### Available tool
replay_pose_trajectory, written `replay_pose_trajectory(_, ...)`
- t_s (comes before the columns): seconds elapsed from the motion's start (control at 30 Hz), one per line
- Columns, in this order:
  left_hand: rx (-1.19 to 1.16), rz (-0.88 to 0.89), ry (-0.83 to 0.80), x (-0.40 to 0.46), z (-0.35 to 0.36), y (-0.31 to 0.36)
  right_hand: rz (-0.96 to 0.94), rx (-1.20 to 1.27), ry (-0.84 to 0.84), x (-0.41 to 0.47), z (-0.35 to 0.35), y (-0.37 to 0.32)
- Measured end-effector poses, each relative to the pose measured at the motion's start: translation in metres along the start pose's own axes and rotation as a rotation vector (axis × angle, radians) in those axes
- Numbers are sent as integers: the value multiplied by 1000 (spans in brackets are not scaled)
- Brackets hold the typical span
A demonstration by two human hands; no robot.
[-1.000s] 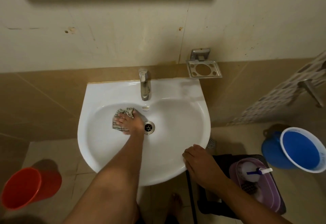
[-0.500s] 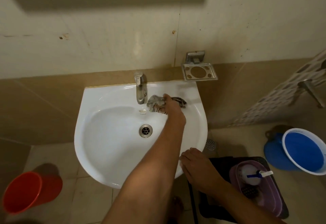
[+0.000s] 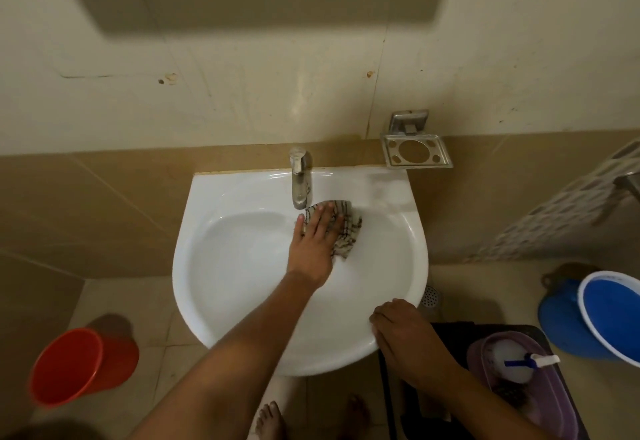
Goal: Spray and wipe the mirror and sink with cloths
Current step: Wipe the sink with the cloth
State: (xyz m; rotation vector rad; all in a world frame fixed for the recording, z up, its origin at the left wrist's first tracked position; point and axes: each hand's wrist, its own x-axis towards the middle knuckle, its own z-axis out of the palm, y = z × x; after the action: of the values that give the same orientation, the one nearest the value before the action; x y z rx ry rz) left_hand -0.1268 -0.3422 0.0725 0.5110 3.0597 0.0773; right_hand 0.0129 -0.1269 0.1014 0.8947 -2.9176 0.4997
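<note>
From the head camera, I am pressing my left hand (image 3: 317,242), fingers flat and spread, on the striped cloth (image 3: 343,228) at the basin's one o'clock, just beside the tap (image 3: 300,179). My right hand (image 3: 403,328) is curling over the white sink (image 3: 242,301) rim at four o'clock, holding nothing else.

The left hand (image 3: 313,240) hides the sink's drain; blue bucket (image 3: 611,318) cropped.

Cloth (image 3: 343,228) lies in the sink (image 3: 221,301), just right of the tap (image 3: 300,179).
</note>
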Motion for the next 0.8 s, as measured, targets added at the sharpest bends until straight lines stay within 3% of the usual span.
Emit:
replay_pose_trajectory(0.13,11,-46,-24,-39,7,-28,29,-5,-29,3,-6,-5)
replay_pose_trajectory(0.23,-117,-166,-111,-63,-2,-40,71,-20,-50,8,-11,-10)
replay_pose_trajectory(0.3,-298,-227,-192,-77,-21,-44,120,-9,-43,16,-12,-15)
replay_pose_trajectory(0.37,-663,-316,-211,-93,-41,-45,186,59,-47,29,-16,-24)
replay_pose_trajectory(0.43,-1100,-388,-212,-105,-61,-44,295,193,-80,45,-19,-35)
replay_pose_trajectory(0.5,-1349,-481,-221,-115,-81,-45,412,342,-73,63,-20,-49)
replay_pose_trajectory(0.6,-1612,-594,-215,-131,-109,-52,637,667,-8,93,-27,-73)
replay_pose_trajectory(0.7,-1919,-615,-240,-148,-133,-62,822,1144,-14,118,-37,-99)
replay_pose_trajectory(0.8,-2014,-593,-266,-154,-139,-76,788,1393,-31,127,-42,-121)
